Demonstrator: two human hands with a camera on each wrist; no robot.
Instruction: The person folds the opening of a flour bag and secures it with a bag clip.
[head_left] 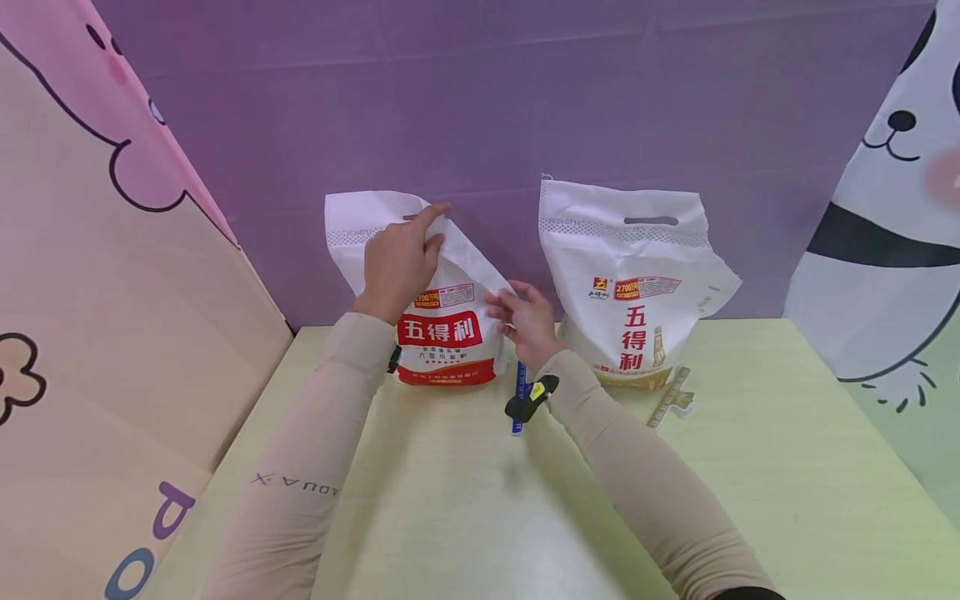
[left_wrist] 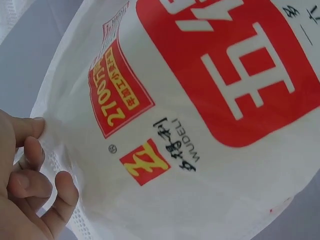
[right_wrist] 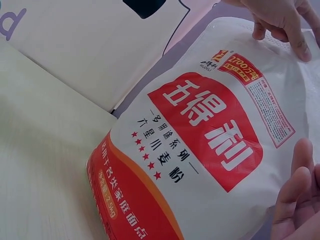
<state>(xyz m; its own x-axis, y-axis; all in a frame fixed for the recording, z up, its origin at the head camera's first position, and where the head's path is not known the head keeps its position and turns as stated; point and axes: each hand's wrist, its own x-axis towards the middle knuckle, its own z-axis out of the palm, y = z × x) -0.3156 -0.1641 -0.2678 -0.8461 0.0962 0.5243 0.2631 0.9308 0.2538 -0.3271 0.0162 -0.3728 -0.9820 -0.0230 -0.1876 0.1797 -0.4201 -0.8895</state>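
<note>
A white flour bag [head_left: 450,358] with a red label stands at the back left of the table, its upper right edge slanting down in a fold. My left hand [head_left: 401,262] holds the bag's top beside the handle slot; its fingers also show at the bag's edge in the left wrist view [left_wrist: 35,185]. At the lowered right corner, my right hand [head_left: 528,325] pinches the bag between thumb and fingers. Below the right wrist lies a blue clip with ruler-like marks [head_left: 517,427], partly covered by the wrist strap.
A second white flour bag [head_left: 637,267] stands upright to the right, its right side bulging out. Before it lies a gold clip with ruler-like marks [head_left: 670,400]. A purple cloth wall [head_left: 480,100] rises behind the table [head_left: 465,500], with printed panels on both sides.
</note>
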